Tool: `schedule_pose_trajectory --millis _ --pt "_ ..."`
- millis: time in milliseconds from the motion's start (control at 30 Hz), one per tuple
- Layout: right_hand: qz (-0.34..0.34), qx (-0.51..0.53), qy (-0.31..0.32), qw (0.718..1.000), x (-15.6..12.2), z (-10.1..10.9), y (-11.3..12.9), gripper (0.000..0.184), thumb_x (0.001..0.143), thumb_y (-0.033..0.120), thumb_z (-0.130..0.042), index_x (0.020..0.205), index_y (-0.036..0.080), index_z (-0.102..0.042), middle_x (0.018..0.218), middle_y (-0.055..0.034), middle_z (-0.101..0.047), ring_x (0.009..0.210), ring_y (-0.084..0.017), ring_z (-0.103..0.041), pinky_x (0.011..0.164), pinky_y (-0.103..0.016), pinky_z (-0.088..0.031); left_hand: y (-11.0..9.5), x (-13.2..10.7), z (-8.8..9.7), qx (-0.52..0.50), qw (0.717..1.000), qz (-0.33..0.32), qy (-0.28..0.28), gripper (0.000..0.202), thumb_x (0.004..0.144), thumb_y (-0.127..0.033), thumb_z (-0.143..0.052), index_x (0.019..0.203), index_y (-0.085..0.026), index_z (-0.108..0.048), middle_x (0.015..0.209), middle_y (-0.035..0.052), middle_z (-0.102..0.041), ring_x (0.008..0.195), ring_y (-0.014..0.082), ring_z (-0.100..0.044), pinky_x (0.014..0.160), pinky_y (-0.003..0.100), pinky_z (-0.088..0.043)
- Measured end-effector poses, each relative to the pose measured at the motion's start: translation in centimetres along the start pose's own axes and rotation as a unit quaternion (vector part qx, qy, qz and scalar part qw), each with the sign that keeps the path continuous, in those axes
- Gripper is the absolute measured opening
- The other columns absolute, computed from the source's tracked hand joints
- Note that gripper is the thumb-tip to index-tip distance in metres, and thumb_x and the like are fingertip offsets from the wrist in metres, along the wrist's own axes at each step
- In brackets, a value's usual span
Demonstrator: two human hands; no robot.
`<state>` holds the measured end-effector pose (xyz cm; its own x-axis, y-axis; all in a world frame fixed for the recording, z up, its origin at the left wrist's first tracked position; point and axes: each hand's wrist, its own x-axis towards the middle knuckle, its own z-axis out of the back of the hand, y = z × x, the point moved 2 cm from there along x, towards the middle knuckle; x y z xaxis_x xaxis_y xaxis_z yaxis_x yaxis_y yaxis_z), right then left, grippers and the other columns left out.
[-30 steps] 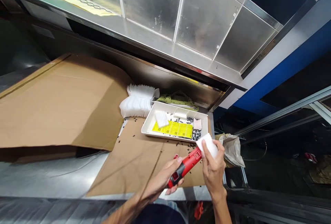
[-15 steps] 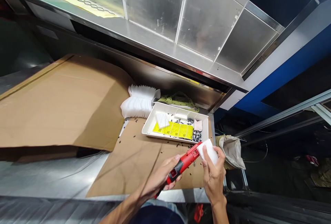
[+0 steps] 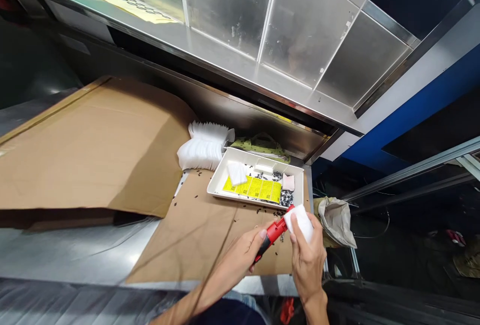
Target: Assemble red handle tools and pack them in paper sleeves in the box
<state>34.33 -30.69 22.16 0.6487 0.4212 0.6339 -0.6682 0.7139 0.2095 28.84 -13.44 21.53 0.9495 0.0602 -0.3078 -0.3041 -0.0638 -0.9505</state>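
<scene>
My left hand point(image 3: 250, 245) is closed around the lower part of a red-and-black handheld tool point(image 3: 276, 231), which slants up to the right above the cardboard. My fingers and palm hide much of its black end. In my right hand point(image 3: 308, 255) is a folded white cloth pad point(image 3: 302, 222), pinched between thumb and fingers and pressed on the tool's upper red end. The pad covers part of that end. Just beyond both hands sits a white tray point(image 3: 217, 185) with a yellow label sheet point(image 3: 258, 189), a white pad point(image 3: 237, 173), a pinkish pad point(image 3: 288, 182) and small black pieces.
A stack of white cloths point(image 3: 202, 150) and a green patterned bag point(image 3: 258, 146) lie behind the tray. Left of it stands a large cardboard box point(image 3: 86, 150). Small black bits dot the cardboard sheet point(image 3: 187, 245). A lined bin point(image 3: 335, 220) stands at right.
The tool has turned in my left hand, and its square black recess no longer shows. My left hand sits further up it. The pad stays on the red end.
</scene>
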Motion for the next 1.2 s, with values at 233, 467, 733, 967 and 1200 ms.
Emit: schedule_pose_trajectory --millis 233,467,733,967,1200 --pt "-0.011 0.022 0.008 1.0 -0.1 -0.3 -0.1 0.038 0.103 0.026 -0.045 0.137 0.03 -0.062 0.136 -0.0147 -0.055 0.12 -0.026 -0.06 0.084 -0.036 -0.057 -0.4 -0.4 0.0 0.028 1.0 -0.006 0.005 0.065 0.095 -0.062 -0.038 0.14 -0.022 -0.063 0.094 0.0092 -0.071 0.059 0.016 -0.05 0.041 0.021 -0.036" --pt "-0.023 0.04 -0.004 0.999 -0.2 -0.5 0.0 0.037 0.103 0.025 -0.045 0.135 0.025 -0.064 0.131 -0.0162 -0.06 0.115 -0.026 -0.064 0.08 -0.037 -0.059 -0.4 -0.3 -0.1 0.023 1.0 -0.006 0.001 0.066 0.094 -0.063 -0.04 0.137 -0.02 -0.065 0.097 0.0102 -0.072 0.062 0.0168 -0.052 0.044 0.021 -0.037" --pt "-0.034 0.061 -0.012 0.997 -0.4 -0.6 0.5 0.038 0.103 0.024 -0.045 0.136 0.025 -0.063 0.131 -0.0147 -0.06 0.116 -0.024 -0.064 0.083 -0.036 -0.06 0.4 0.3 -0.2 0.06 0.998 -0.013 0.003 0.064 0.098 -0.059 -0.034 0.142 -0.02 -0.06 0.089 0.007 -0.071 0.055 0.014 -0.049 0.046 0.022 -0.04" --pt "-0.066 0.076 0.001 0.995 -0.3 -1.2 1.0 0.039 0.104 0.025 -0.042 0.136 0.024 -0.064 0.133 -0.0172 -0.058 0.117 -0.026 -0.063 0.084 -0.039 -0.059 0.1 0.3 0.1 0.08 0.995 -0.049 -0.011 0.064 0.098 -0.058 -0.033 0.14 -0.02 -0.063 0.094 0.0071 -0.074 0.059 0.0148 -0.051 0.049 0.023 -0.042" --pt "-0.067 0.081 -0.006 0.994 -0.6 -2.1 0.8 0.039 0.104 0.029 -0.042 0.136 0.025 -0.063 0.132 -0.0156 -0.059 0.116 -0.025 -0.063 0.081 -0.036 -0.058 1.3 1.0 0.2 0.078 0.996 -0.036 -0.009 0.067 0.099 -0.06 -0.029 0.143 -0.02 -0.06 0.096 0.0075 -0.072 0.054 0.0127 -0.05 0.048 0.023 -0.043"
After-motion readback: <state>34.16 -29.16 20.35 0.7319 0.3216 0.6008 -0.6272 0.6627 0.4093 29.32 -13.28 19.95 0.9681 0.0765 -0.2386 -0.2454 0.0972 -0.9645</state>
